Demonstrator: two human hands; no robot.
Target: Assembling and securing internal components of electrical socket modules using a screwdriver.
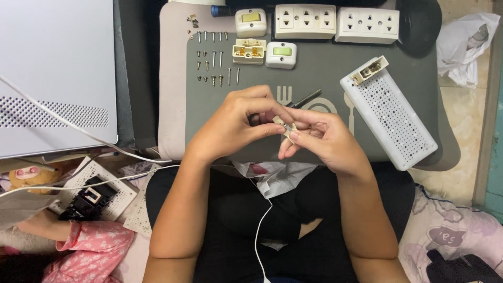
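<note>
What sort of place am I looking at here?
Probably a home floor, not a workshop: a grey lap tray holds screws and sockets, with a patterned cushion beside.

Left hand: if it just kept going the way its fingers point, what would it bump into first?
The left hand points right, toward the right hand. Its fingers already touch the small beige part pinched between both hands, so it would meet that part, then the right hand's fingers.

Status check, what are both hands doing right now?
Left hand and right hand pinch small cream part together. Screwdriver lies behind on grey tray. Nothing blocking.
</note>
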